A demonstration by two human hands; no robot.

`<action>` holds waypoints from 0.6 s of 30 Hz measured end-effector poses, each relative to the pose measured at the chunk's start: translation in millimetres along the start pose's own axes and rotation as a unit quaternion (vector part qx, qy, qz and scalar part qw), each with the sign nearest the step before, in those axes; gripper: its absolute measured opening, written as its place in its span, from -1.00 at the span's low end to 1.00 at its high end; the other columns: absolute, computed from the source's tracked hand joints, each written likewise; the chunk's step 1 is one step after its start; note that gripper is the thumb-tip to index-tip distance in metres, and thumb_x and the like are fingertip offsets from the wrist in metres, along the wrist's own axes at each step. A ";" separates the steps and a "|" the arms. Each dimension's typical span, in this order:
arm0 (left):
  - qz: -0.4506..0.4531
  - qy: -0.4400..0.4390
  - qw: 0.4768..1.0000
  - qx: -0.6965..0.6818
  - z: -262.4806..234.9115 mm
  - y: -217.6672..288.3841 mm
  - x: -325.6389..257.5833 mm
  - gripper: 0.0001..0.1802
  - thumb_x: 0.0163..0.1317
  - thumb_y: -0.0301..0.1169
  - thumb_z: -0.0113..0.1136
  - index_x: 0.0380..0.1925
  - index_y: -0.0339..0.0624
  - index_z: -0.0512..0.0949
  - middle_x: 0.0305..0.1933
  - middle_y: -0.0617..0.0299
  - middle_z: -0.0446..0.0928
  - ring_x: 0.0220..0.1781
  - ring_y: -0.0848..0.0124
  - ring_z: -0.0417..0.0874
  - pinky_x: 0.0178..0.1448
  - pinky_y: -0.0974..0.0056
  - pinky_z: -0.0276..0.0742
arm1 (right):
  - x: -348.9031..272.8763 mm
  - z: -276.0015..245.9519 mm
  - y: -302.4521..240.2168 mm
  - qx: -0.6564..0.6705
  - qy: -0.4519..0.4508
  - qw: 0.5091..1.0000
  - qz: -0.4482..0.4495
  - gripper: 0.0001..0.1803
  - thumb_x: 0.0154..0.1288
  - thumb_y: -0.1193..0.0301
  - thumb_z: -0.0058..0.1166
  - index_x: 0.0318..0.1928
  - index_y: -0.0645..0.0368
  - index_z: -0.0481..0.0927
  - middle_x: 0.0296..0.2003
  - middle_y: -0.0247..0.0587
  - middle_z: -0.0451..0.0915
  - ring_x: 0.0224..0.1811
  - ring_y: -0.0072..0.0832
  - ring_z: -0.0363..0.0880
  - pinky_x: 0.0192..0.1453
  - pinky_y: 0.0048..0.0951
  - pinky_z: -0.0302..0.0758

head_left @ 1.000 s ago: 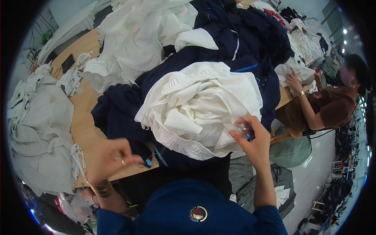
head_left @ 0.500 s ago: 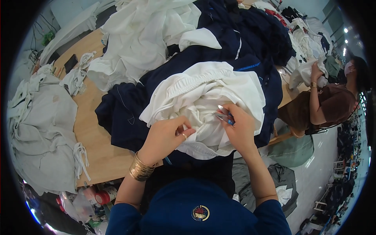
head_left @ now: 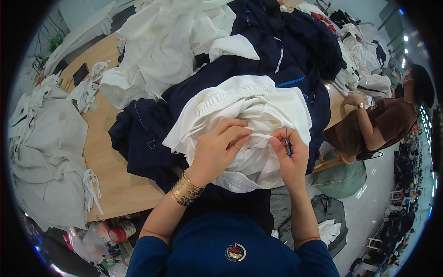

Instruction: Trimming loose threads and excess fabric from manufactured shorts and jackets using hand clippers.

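A white garment [head_left: 230,108] with a gathered elastic waistband lies bunched up in front of me, on top of dark navy cloth. My left hand [head_left: 217,147] is closed, pinching a fold of it near the middle. Just to the right, thumb and forefinger of my right hand [head_left: 291,154] grip the same stretch of fabric. Thread snips [head_left: 289,147] are tucked in that right hand; only a bit of blue and dark metal shows between the fingers. A short, taut-looking edge of fabric runs between both hands.
Navy garments [head_left: 295,46] spread beneath and behind, beside a white heap [head_left: 161,51]. Pale grey garments [head_left: 46,152] cover the left of the wooden table [head_left: 108,184]. A co-worker [head_left: 387,115] sits at the right. Bottles and bags [head_left: 99,240] lie below the table's near edge.
My left hand has moved up and right, deeper into the white garment. The right hand has turned, its snips' blades now hidden, and pinches the fabric. The co-worker's hands have lowered.
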State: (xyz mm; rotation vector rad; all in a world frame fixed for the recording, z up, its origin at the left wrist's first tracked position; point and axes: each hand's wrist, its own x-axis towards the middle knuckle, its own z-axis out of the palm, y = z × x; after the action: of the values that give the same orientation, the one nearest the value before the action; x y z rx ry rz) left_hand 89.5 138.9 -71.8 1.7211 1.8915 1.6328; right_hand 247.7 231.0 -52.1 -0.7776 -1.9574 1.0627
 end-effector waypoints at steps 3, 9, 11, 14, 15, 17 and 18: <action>-0.022 0.006 0.999 -0.031 -3.1 2.8 0.4 -0.88 0.06 -0.50 0.27 -0.35 -0.17 0.59 -0.18 0.29 0.57 -0.56 0.53 0.49 -0.43 0.46 0.44 | -1.2 -3.1 -1.5 -0.023 0.000 1.000 -0.006 -0.86 0.13 0.48 0.20 -0.31 0.22 0.53 -0.53 -0.39 0.45 -0.53 -0.68 0.29 -0.43 -0.65 0.27; -0.093 -0.062 0.988 -0.108 -23.0 7.4 -5.6 -0.90 0.09 -0.53 0.25 -0.35 -0.21 0.58 -0.19 0.31 0.57 -0.58 0.62 0.41 -0.46 0.52 0.35 | -16.2 -8.1 5.3 -0.200 -0.053 0.973 -0.101 -0.70 -0.13 0.65 0.13 -0.28 0.15 0.55 -0.52 -0.32 0.50 -0.53 -0.55 0.46 -0.44 -0.54 0.38; -0.094 -0.064 0.988 -0.102 -28.1 9.1 -9.6 -0.90 0.09 -0.53 0.25 -0.35 -0.22 0.58 -0.21 0.30 0.57 -0.58 0.61 0.41 -0.46 0.52 0.35 | -17.1 -8.7 4.2 -0.254 -0.092 0.954 -0.133 -0.70 -0.09 0.58 0.18 -0.25 0.11 0.53 -0.50 -0.32 0.51 -0.50 -0.46 0.51 -0.45 -0.48 0.41; -0.132 -0.061 0.983 -0.116 -28.7 9.8 -15.1 -0.89 0.10 -0.53 0.25 -0.33 -0.21 0.58 -0.28 0.30 0.57 -0.59 0.61 0.43 -0.47 0.52 0.35 | -17.7 -4.4 -16.5 -0.195 -0.079 0.976 -0.051 -0.72 0.03 0.43 0.24 -0.21 0.12 0.51 -0.48 -0.33 0.51 -0.47 -0.44 0.51 -0.40 -0.44 0.40; -0.169 -0.056 0.975 -0.135 -28.6 9.7 -16.3 -0.89 0.11 -0.52 0.24 -0.32 -0.21 0.58 -0.33 0.30 0.58 -0.59 0.62 0.44 -0.47 0.52 0.36 | -17.8 -4.2 -15.9 -0.195 -0.079 0.976 -0.051 -0.72 0.03 0.43 0.24 -0.21 0.12 0.51 -0.48 -0.33 0.51 -0.47 -0.44 0.51 -0.40 -0.44 0.40; -0.175 -0.058 0.974 -0.132 -28.6 12.8 -15.1 -0.89 0.13 -0.50 0.23 -0.31 -0.21 0.58 -0.39 0.30 0.58 -0.60 0.62 0.46 -0.48 0.52 0.36 | -17.1 -5.0 -15.5 -0.268 -0.079 0.954 -0.107 -0.70 0.10 0.27 0.23 -0.21 0.13 0.50 -0.47 -0.32 0.52 -0.44 -0.41 0.49 -0.36 -0.40 0.36; -0.181 -0.060 0.973 -0.129 -28.1 14.4 -14.0 -0.89 0.15 -0.49 0.22 -0.30 -0.20 0.58 -0.45 0.30 0.57 -0.61 0.62 0.48 -0.49 0.51 0.36 | -16.5 -5.5 -16.5 -0.269 -0.078 0.954 -0.107 -0.70 0.10 0.27 0.23 -0.21 0.13 0.50 -0.47 -0.32 0.52 -0.44 -0.41 0.49 -0.36 -0.40 0.36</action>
State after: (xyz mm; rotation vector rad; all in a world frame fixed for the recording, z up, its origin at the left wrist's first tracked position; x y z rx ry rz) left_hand 84.8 108.0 -57.2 1.2557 1.7218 1.5146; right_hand 258.4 212.6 -41.2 -0.7527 -2.4456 0.4707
